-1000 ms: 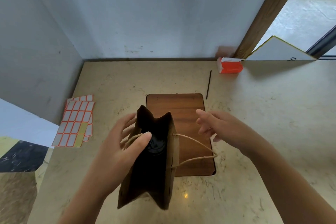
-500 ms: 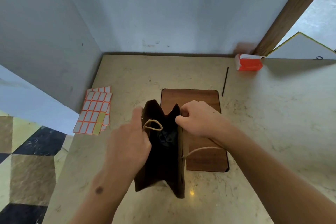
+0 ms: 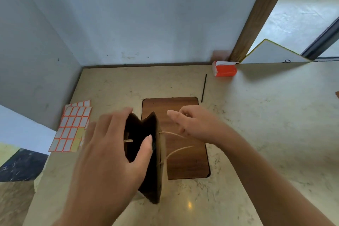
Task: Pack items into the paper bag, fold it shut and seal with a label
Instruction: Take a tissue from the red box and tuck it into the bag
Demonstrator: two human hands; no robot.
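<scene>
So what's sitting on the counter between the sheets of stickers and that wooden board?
In the head view, the paper bag stands open there, between the label sheets and the wooden board, with the left hand on its near side.

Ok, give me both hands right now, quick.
Left hand: open, fingers spread around the paper bag, thumb over its mouth.
Right hand: partly curled beside the bag's rope handle; grip cannot be told.
</scene>
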